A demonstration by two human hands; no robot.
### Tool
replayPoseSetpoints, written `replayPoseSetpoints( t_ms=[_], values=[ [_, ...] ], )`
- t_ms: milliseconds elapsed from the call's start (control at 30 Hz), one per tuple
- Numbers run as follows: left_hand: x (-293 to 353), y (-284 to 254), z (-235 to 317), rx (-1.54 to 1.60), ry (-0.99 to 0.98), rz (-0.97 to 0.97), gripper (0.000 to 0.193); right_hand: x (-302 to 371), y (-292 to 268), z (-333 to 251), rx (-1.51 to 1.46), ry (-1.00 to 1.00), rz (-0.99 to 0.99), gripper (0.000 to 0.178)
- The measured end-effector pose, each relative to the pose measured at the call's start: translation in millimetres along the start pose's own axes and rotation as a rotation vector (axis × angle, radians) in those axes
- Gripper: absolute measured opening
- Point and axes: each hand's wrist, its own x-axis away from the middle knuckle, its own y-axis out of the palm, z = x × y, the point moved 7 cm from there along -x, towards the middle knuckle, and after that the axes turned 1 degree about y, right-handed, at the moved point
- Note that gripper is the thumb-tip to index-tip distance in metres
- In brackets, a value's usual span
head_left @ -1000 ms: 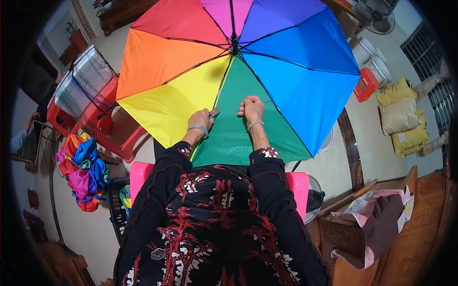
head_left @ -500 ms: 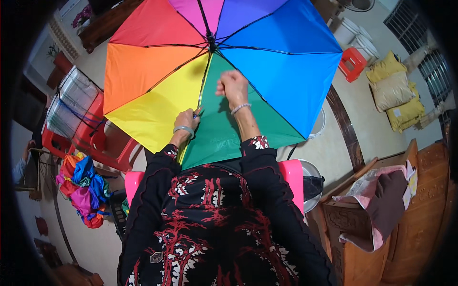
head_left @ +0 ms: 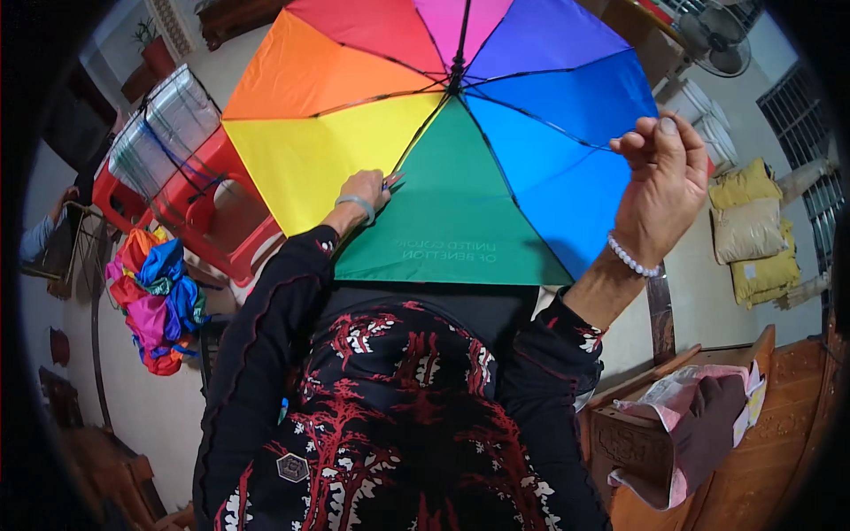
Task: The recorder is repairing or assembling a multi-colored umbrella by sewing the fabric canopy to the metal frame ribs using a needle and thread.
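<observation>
An open rainbow-panelled umbrella [head_left: 443, 199] fills the space before me, its inner side, dark ribs and central shaft facing me. My left hand [head_left: 361, 195] is closed at the seam between the yellow and green panels, near a rib. From its fingers sticks a small pointed metal tool [head_left: 394, 180], whose exact kind I cannot make out. Raised off the cloth, my right hand [head_left: 664, 181] is in front of the blue panel at the right. Its thumb and fingertips are pinched together; whatever they hold is too fine to see.
Left are red plastic stools [head_left: 226, 208] bearing a strapped clear-wrapped bundle [head_left: 168, 119], with a heap of colourful folded cloth [head_left: 155, 296] below. On the right lie stacked sacks [head_left: 753, 234] and carved wooden furniture [head_left: 637, 438] draped with cloth. A fan [head_left: 717, 44] stands far right.
My right hand has swung from over the green panel outward to the right and up toward me. My left hand stays at the yellow-green seam. The whole view has shifted, with the umbrella farther right.
</observation>
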Motion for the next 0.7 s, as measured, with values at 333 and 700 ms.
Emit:
replayPoseSetpoints(
  t_ms=[333,700],
  values=[
    [-22,-15,1,0.080,0.024,-0.097,0.022,4,16,57,0.038,0.169,-0.102,0.014],
    [-70,-101,10,0.329,0.096,-0.299,0.019,-18,21,50,0.042,0.186,-0.079,0.012]
  ],
)
